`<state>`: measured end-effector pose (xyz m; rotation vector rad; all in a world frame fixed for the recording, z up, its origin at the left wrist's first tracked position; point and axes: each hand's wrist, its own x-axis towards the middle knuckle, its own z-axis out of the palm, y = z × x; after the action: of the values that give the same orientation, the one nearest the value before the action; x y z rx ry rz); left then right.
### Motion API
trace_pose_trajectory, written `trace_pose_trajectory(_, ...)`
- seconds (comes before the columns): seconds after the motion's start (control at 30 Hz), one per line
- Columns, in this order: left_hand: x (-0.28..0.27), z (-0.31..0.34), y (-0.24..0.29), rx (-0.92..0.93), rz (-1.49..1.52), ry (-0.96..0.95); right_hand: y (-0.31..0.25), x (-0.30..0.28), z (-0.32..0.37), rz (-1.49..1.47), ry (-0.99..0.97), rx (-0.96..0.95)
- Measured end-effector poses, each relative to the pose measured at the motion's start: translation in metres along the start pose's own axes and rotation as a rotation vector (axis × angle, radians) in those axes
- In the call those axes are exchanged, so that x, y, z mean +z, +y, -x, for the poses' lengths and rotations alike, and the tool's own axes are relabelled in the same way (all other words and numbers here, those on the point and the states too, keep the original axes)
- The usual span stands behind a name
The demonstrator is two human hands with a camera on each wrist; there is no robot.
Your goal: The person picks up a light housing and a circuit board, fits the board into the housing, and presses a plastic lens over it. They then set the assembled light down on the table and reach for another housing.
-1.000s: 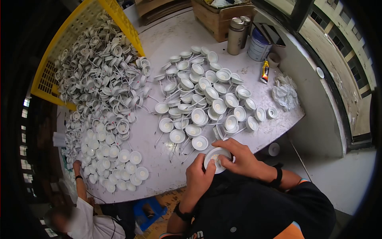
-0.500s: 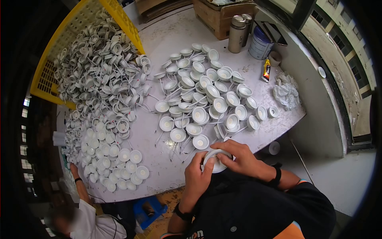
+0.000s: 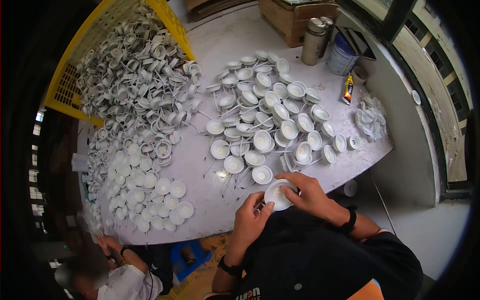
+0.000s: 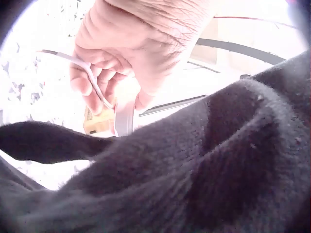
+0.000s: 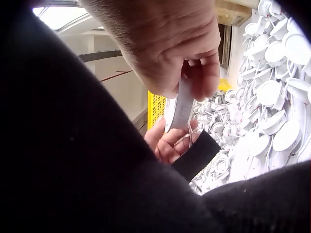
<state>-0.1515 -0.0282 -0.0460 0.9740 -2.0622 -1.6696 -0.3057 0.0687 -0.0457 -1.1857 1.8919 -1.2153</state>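
Close to the table's front edge, both hands hold one round white downlight (image 3: 278,196) with a shallow dish face and a yellowish centre. My left hand (image 3: 251,220) grips its left side, thumb on the rim. From the right, my right hand (image 3: 312,199) grips the far rim, and its thumb reaches into the dish. In the left wrist view a white cable (image 4: 92,77) runs from the downlight past the left fingers. The right wrist view shows the housing (image 5: 182,104) edge-on between both hands. Just beyond lies a spread of similar downlights (image 3: 262,140).
A yellow crate (image 3: 65,85) spills a heap of white fittings (image 3: 140,85) at left, with stacked white discs (image 3: 170,202) nearer. Behind stand metal bottles (image 3: 313,42), a blue-white tub (image 3: 343,55), a yellow tube (image 3: 348,90) and crumpled plastic (image 3: 371,120). Another person (image 3: 125,275) sits lower left.
The head view has shifted, so the table appears farther right. In my hands, the downlight's dish now faces the camera more. The other person's hand has drawn back from the heap.
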Motion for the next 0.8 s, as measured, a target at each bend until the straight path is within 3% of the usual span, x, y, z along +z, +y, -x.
trace_pose_trajectory(0.07, -0.006, 0.008, -0.011, -0.151, 0.058, -0.098, 0.006, 0.006, 0.002, -0.014, -0.032, -0.023)
trace_pose_trajectory(0.13, -0.012, 0.013, -0.023, -0.183, 0.035, -0.059, 0.011, 0.012, -0.002, -0.007, -0.059, -0.108)
trace_pose_trajectory(0.2, -0.025, 0.012, -0.043, -0.206, 0.015, -0.023, 0.001, 0.009, -0.007, -0.173, -0.115, 0.106)
trace_pose_trajectory(0.27, -0.047, 0.006, -0.077, -0.376, -0.043, 0.146, 0.006, 0.009, -0.009, -0.182, -0.098, 0.091)
trace_pose_trajectory(0.4, -0.059, -0.015, -0.142, -0.43, -0.064, 0.134, 0.021, 0.017, -0.01, -0.038, -0.165, 0.056)
trace_pose_trajectory(0.47, -0.05, -0.027, -0.17, -0.357, -0.2, 0.101, 0.018, 0.018, -0.009, -0.002, -0.191, 0.062)
trace_pose_trajectory(0.57, -0.035, -0.041, -0.162, -0.325, -0.244, 0.066, 0.02, 0.02, -0.008, 0.033, -0.193, 0.068)
trace_pose_trajectory(0.63, -0.029, -0.049, -0.172, -0.269, -0.437, 0.008, 0.023, 0.024, -0.012, 0.051, -0.169, 0.089)
trace_pose_trajectory(0.73, -0.028, -0.048, -0.155, -0.177, -0.582, 0.1, 0.021, 0.025, -0.017, 0.075, -0.191, 0.089)
trace_pose_trajectory(0.8, -0.032, -0.047, -0.15, 0.026, -0.663, 0.226, 0.02, 0.026, -0.02, 0.094, -0.197, 0.14)
